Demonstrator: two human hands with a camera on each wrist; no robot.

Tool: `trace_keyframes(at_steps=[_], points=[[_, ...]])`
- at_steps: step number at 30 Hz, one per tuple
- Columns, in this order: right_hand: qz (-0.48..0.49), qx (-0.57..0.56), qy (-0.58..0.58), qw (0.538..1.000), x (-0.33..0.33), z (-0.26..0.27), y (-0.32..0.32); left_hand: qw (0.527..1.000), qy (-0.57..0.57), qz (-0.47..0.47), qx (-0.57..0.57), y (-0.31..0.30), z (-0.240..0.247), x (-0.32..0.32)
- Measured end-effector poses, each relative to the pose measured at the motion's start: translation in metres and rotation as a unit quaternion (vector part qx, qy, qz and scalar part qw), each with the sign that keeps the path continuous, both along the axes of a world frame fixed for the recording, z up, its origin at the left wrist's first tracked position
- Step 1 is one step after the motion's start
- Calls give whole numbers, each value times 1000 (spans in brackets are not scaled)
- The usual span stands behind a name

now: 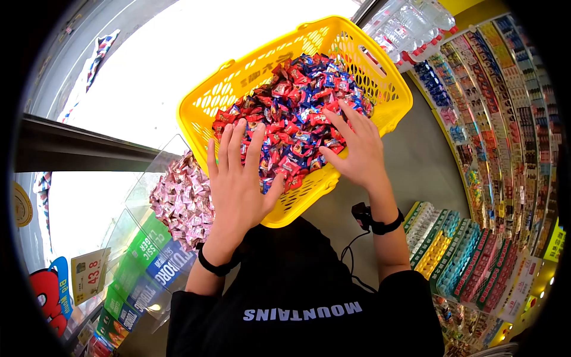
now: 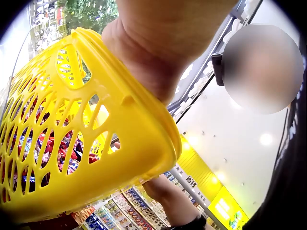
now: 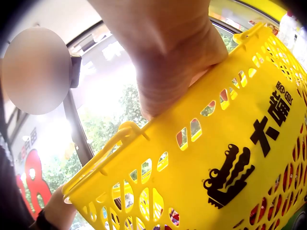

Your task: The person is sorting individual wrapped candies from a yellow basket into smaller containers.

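A yellow plastic basket point(image 1: 199, 116) holds a heap of small red and blue wrapped candies point(image 1: 297, 113). My left hand point(image 1: 238, 184) lies palm down with fingers spread over the near left part of the heap. Over the right part is my right hand point(image 1: 360, 152), its fingers extended, fingertips at the candies. Whether either palm touches them is unclear. In the left wrist view the left wrist point(image 2: 153, 52) passes over the rim of the basket point(image 2: 115, 143). The right wrist view has the right wrist point(image 3: 172, 62) over the basket's printed side point(image 3: 192, 167); the fingers are hidden there.
A clear bin of pink wrapped candies point(image 1: 184, 202) stands left of the basket. Shelves of packaged goods point(image 1: 488, 107) curve along the right, with stacked packs point(image 1: 464, 256) at lower right. Water bottles point(image 1: 410, 27) stand beyond the basket. A price sign point(image 1: 90, 275) is at lower left.
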State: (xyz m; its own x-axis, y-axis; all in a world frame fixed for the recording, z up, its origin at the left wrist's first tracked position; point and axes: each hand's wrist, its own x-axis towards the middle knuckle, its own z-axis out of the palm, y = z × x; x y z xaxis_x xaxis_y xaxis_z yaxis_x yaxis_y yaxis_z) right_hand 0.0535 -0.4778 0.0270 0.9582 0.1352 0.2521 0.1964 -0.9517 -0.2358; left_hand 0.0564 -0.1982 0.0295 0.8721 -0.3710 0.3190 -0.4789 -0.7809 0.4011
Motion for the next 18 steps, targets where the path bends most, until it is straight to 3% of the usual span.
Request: trace_keyframes(at_steps=[6,10,14,18], points=[[6,27,-65,997,-3,-9,0,999,2,-3,44,-2,5,-1],[41,44,-77,995,-9,-10,-5,994,68,-43,80,8,16,5],[167,108,-63,978,-12,-10,-29,987,26,29,157,10,56,21],[241,145,-70,957,-5,1,-84,989,22,11,149,-38,119,45]])
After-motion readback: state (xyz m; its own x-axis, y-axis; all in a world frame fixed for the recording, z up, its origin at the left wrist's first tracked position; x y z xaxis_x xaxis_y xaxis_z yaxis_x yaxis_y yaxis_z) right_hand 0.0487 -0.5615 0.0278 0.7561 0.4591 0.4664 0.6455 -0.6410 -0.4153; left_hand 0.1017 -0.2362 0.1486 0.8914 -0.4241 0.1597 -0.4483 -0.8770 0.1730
